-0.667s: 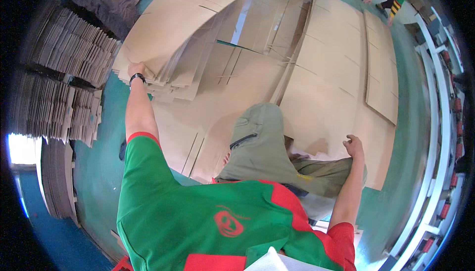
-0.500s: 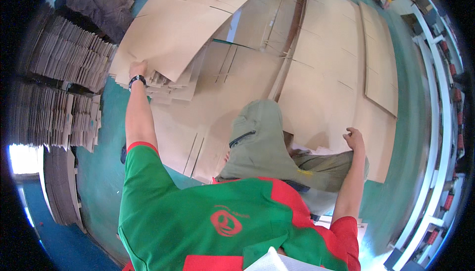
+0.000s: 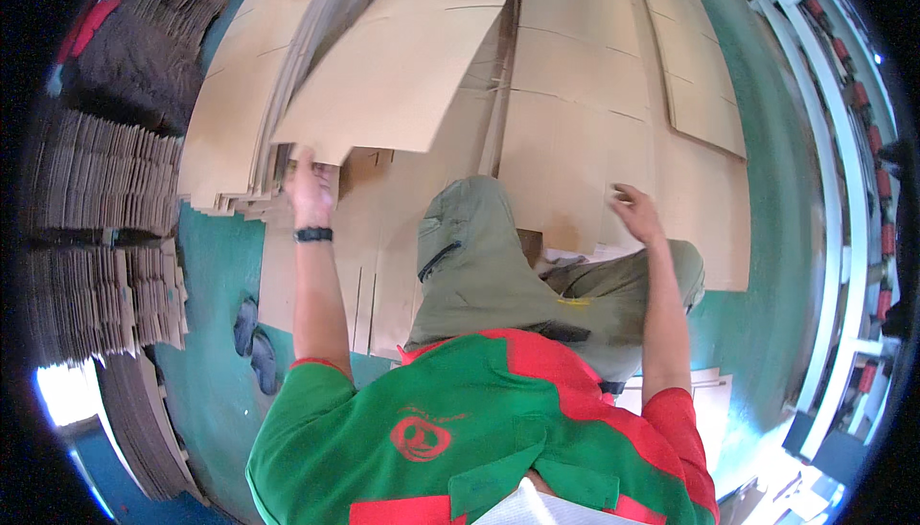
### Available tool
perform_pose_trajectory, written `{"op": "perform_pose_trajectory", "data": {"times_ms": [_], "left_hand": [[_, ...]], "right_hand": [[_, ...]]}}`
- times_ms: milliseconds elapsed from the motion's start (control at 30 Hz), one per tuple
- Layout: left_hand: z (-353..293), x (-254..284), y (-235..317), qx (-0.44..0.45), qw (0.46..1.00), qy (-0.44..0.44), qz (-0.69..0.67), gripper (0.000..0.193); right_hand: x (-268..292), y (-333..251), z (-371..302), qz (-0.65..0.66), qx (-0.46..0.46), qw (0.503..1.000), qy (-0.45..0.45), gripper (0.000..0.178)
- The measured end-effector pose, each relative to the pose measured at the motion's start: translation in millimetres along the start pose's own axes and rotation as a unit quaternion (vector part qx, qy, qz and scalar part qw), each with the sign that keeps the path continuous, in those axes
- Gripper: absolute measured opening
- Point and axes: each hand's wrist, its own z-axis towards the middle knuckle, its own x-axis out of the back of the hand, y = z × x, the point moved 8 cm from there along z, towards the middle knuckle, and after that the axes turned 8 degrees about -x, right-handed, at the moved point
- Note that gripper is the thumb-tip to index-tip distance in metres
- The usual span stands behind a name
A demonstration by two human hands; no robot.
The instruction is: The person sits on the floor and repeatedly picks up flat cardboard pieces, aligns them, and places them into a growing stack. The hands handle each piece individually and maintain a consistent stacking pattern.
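Observation:
My left hand (image 3: 310, 192), with a dark band at the wrist, grips the near left corner of a large slotted cardboard sheet (image 3: 393, 75). That sheet is lifted and slants away from me. To its left lies a stack of similar cardboard sheets (image 3: 225, 132) with uneven near ends. My right hand (image 3: 636, 213) hovers over the flat cardboard (image 3: 585, 142) on the right, near my bent knee. Its fingers are loosely curled and apart, with nothing in them. Part of the cardboard beneath the lifted sheet is hidden.
Bundles of folded cardboard (image 3: 101, 175) stand along the left. Dark slippers (image 3: 254, 343) rest on the green floor (image 3: 220, 266). Another sheet stack (image 3: 692, 56) lies at the far right of the flat cardboard. A white metal frame (image 3: 834, 209) runs along the right side.
My left hand has swung rightward with the cardboard sheet, uncovering the stack on the left. My right hand has shifted slightly, its fingers still free. The view has turned, and the slippers now show.

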Motion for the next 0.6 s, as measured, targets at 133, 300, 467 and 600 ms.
{"op": "perform_pose_trajectory", "data": {"times_ms": [133, 300, 467, 600], "left_hand": [[-107.6, -79.7, -61.8, 0.085, 0.986, -0.114, -0.087, 0.011], [-241.9, -172.5, -141.2, 0.198, 0.949, -0.232, -0.074, 0.019], [-338.2, -222.4, -191.9, 0.287, 0.874, -0.392, -0.001, 0.033], [-381.4, -205.9, -208.5, 0.433, 0.757, -0.482, 0.083, 0.036]], "right_hand": [[-83.1, -62.7, -31.2, 0.217, 0.002, 0.952, -0.218, 0.067], [-75.3, -105.7, -47.8, 0.410, 0.058, 0.897, -0.156, 0.066], [-34.9, -23.2, -19.9, 0.543, -0.080, 0.830, 0.097, 0.043], [-24.5, 71.7, -17.5, 0.595, -0.195, 0.747, 0.224, 0.026]]}}
